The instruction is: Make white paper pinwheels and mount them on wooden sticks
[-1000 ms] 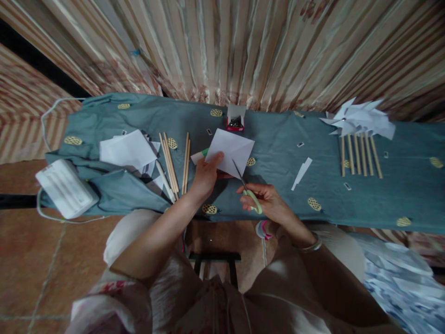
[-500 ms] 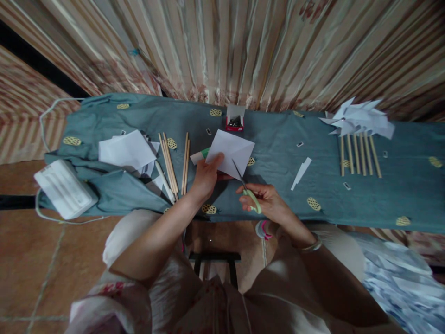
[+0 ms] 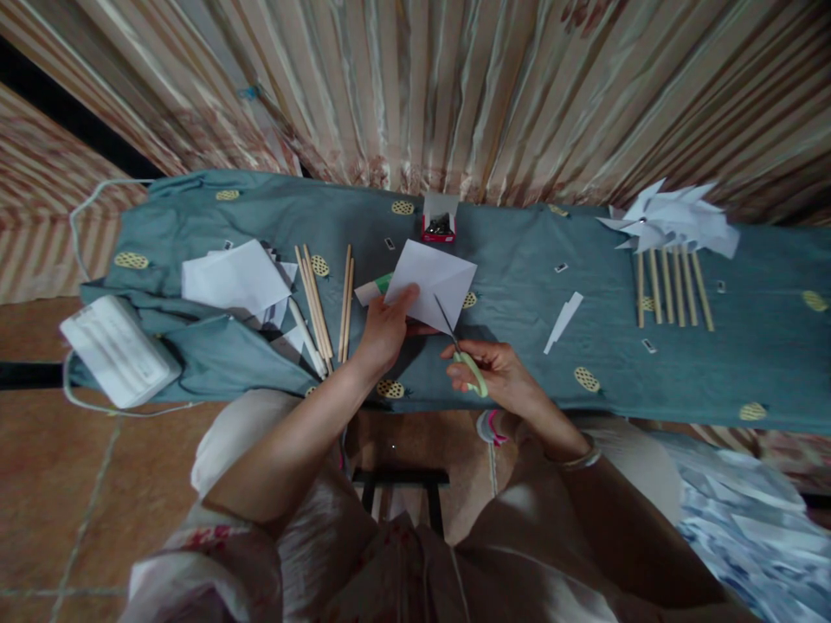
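A square sheet of white paper (image 3: 445, 272) with crease lines is pinched in my left hand (image 3: 388, 329), thumb on top. My right hand (image 3: 488, 368) is closed round the pale green handles of a pair of scissors (image 3: 472, 374). Their dark blades lie at the paper's lower right corner and point toward its middle. Beneath the paper, on its left, a green and white piece (image 3: 375, 290) sticks out. Just beyond the paper stands a small red box (image 3: 447, 236) with its lid up and dark metal bits inside.
On the left lie wooden sticks (image 3: 318, 307), a white pen (image 3: 306, 337), stacked paper (image 3: 237, 277) and a white power strip (image 3: 123, 350). Rightward are a paper strip (image 3: 562, 324) and white paper pinwheels (image 3: 675, 221) on sticks. A green-grey cloth (image 3: 512, 251) covers the table; a pleated curtain (image 3: 415, 95) hangs behind.
Almost nothing differs. The paper, both hands and the scissors hold the same places, with only a slight shift of the whole view.
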Available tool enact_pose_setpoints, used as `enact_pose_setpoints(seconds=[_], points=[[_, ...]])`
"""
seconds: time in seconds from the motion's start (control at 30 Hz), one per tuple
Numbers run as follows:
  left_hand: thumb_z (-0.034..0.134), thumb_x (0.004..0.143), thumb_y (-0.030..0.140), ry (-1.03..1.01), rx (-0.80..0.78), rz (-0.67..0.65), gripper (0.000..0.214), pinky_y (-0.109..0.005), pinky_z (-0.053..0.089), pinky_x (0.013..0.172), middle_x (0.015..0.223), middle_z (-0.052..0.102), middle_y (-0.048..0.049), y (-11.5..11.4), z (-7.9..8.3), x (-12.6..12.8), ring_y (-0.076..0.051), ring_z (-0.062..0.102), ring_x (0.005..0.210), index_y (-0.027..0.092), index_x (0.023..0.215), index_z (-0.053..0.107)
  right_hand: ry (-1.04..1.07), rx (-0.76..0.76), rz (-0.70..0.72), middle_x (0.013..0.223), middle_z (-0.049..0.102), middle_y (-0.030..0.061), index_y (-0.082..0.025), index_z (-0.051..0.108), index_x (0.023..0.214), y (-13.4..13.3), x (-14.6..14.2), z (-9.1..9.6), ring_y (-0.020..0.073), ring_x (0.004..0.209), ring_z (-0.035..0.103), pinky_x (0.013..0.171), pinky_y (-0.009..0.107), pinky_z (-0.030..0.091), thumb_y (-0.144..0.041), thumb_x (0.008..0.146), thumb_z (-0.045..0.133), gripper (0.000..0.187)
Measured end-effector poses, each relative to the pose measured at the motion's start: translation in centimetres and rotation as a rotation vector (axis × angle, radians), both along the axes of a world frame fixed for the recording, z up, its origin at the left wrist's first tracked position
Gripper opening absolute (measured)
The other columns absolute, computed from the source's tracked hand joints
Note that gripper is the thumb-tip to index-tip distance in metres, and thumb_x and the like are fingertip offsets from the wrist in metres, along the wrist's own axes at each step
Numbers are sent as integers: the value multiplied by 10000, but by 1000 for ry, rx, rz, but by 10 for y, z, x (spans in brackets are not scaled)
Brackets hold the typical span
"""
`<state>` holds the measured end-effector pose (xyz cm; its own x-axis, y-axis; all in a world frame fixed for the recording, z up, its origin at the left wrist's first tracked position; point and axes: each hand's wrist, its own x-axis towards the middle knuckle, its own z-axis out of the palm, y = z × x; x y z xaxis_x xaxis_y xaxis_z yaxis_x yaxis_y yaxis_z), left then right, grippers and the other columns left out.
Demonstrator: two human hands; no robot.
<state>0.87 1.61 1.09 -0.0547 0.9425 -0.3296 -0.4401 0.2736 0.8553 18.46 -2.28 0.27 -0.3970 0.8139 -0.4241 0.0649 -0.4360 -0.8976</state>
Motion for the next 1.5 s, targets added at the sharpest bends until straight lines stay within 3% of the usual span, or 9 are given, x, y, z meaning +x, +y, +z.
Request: enact_pose_setpoints(seconds=[0.5,0.73,1.03,1.1,1.17,1.23,1.3,1.37,1.5], points=[[781,745,432,6,-34,-7,351,-349,640,658,782,684,-47,1,-1,1,-201,686,750,161,892,614,13,33,-2,544,592,-60,-211,711,820,-1,1,-5,81,463,527,449,215,419,-527,651,848,384],[773,736,400,9,-27,14,309,-320,627,644,800,710,-40,1,-2,1,-198,696,752,169,888,635,23,-31,-13,549,598,-64,-202,699,805,1,-1,-3,80,477,546,461,207,433,-508,577,895,429],[719,765,322,2,26,93,176,-348,610,713,800,734,-44,15,3,-18,-219,729,800,169,835,666,29,12,173,688,693,-13,-196,696,892,6,23,14,99,572,590,547,236,488,-542,677,846,435],[764,720,347,2,39,93,221,-326,596,690,764,724,-32,17,4,-21,-207,721,765,173,816,669,14,73,101,703,711,4,-195,709,916,11,33,17,116,591,606,583,260,510,-598,692,818,473],[822,649,389,27,38,51,296,-303,571,638,720,714,-33,16,3,-20,-199,702,706,163,773,677,11,161,-73,721,725,14,-199,719,930,19,40,17,122,595,611,597,272,509,-644,683,802,516],[857,590,408,70,43,-35,337,-280,533,586,687,708,-38,12,1,-16,-179,663,637,146,725,693,22,211,-271,711,727,3,-210,722,918,27,44,16,120,587,610,577,261,489,-648,640,828,529],[859,573,389,117,62,-142,316,-259,495,559,669,705,-37,7,-2,-10,-152,618,593,134,687,710,61,210,-378,719,729,-13,-225,723,910,35,43,14,118,600,618,593,257,491,-611,570,880,537],[840,586,357,165,73,-258,268,-246,466,549,661,702,-30,2,-5,-5,-135,588,578,130,672,726,85,211,-413,717,721,-34,-235,726,897,40,38,14,108,614,612,617,251,489,-548,537,914,513],[809,600,336,259,23,-404,233,-225,399,505,598,659,-11,-5,-6,2,-115,535,533,126,623,710,28,234,-403,617,613,-87,-231,713,809,45,25,14,66,534,489,520,217,391,-378,497,943,415]])
